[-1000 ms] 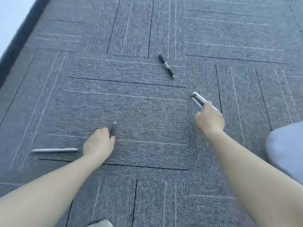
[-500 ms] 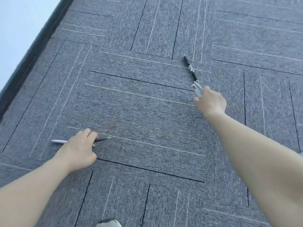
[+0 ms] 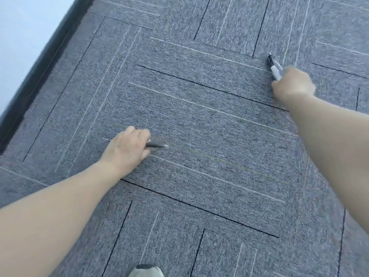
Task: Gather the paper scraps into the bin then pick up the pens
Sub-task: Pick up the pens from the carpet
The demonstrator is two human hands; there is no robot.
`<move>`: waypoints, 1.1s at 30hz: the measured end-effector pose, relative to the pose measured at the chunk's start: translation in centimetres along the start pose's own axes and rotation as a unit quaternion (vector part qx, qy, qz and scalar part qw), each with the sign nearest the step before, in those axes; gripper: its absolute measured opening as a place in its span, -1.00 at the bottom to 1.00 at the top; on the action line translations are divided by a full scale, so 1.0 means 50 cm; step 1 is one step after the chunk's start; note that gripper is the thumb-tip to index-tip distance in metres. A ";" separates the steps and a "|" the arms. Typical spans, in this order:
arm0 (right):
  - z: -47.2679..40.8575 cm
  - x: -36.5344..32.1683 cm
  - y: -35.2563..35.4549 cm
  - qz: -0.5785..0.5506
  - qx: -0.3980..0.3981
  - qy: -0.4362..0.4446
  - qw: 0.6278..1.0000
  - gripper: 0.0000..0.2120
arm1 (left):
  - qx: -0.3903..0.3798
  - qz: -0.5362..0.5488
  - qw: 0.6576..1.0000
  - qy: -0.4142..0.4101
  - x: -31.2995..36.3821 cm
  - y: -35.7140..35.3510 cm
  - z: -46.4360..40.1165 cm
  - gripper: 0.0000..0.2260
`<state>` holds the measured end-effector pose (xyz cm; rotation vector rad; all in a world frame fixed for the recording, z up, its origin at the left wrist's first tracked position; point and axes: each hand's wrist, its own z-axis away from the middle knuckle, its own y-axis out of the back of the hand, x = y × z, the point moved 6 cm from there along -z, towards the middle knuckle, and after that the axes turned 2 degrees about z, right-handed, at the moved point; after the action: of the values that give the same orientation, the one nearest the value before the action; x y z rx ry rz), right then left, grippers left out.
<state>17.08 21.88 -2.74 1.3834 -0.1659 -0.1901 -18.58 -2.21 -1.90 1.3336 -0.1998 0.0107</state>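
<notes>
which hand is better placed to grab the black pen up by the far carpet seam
Right. The right hand, already holding a white pen, sits right at the black pen. The left hand is far away across the carpet, closed on a dark pen.

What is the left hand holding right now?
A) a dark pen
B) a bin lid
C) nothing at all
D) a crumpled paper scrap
A: the left hand is closed around a dark pen whose end sticks out over the carpet.

Soft, even daylight with faint shadows; motion blur smears the right hand (image 3: 293,83), and wide-angle distortion bends the edges.
</notes>
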 end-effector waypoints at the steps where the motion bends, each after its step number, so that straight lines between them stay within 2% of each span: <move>1: 0.000 -0.009 0.000 0.008 -0.002 0.003 1.000 -0.74 | 0.011 0.025 1.000 0.014 0.016 0.008 -0.019 -0.84; 6: 0.061 -0.053 -0.011 -0.058 -0.051 0.026 0.997 -0.77 | 0.056 0.138 0.986 0.073 0.096 0.037 -0.097 -0.87; 8: 0.117 -0.075 -0.022 -0.143 -0.075 0.044 0.986 -0.83 | 0.070 0.230 0.962 0.125 0.117 0.041 -0.120 -0.86; 9: 0.153 -0.085 -0.032 -0.209 -0.100 0.044 0.972 -0.84 | 0.072 0.305 0.936 0.159 0.126 0.038 -0.133 -0.87; 11: 0.234 -0.097 -0.049 -0.374 -0.158 0.028 0.913 -0.86 | 0.056 0.469 0.852 0.224 0.154 0.026 -0.157 -0.93; 13: 0.308 -0.091 -0.055 -0.527 -0.201 -0.017 0.825 -0.92 | 0.027 0.587 0.767 0.257 0.200 0.021 -0.174 -0.87; 14: 0.339 -0.085 -0.050 -0.589 -0.215 -0.040 0.778 -0.98 | 0.015 0.616 0.745 0.257 0.229 0.024 -0.179 -0.82; 15: 0.363 -0.076 -0.037 -0.632 -0.219 -0.053 0.742 -0.92 | 0.010 0.637 0.730 0.248 0.260 0.033 -0.181 -0.79; 16: 0.378 -0.064 -0.023 -0.656 -0.213 -0.057 0.722 -0.89 | 0.010 0.659 0.714 0.235 0.291 0.045 -0.183 -0.77; 19: 0.382 -0.015 0.057 -0.672 -0.159 -0.031 0.723 -0.88 | 0.007 0.733 0.653 0.192 0.390 0.098 -0.196 -0.74; 21: 0.367 0.026 0.141 -0.677 -0.119 -0.001 0.726 -0.87 | 0.011 0.755 0.635 0.160 0.458 0.163 -0.210 -0.76; 23: 0.355 0.079 0.243 -0.668 -0.084 0.025 0.739 -0.83 | 0.012 0.789 0.601 0.124 0.532 0.247 -0.219 -0.77; 26: 0.355 0.165 0.394 -0.650 -0.049 0.028 0.758 -0.78 | -0.011 0.824 0.561 0.079 0.655 0.387 -0.202 -0.79; 29: 0.385 0.244 0.541 -0.598 -0.016 0.011 0.801 -0.85 | -0.040 0.822 0.566 0.047 0.761 0.525 -0.162 -0.80; 33: 0.459 0.361 0.767 -0.598 0.035 -0.029 0.800 -0.82 | -0.105 0.798 0.593 0.009 0.916 0.727 -0.088 -0.72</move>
<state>30.83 2.46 39.21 1.3801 0.7012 -1.2917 22.60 5.81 39.08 0.5033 -1.2949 1.4875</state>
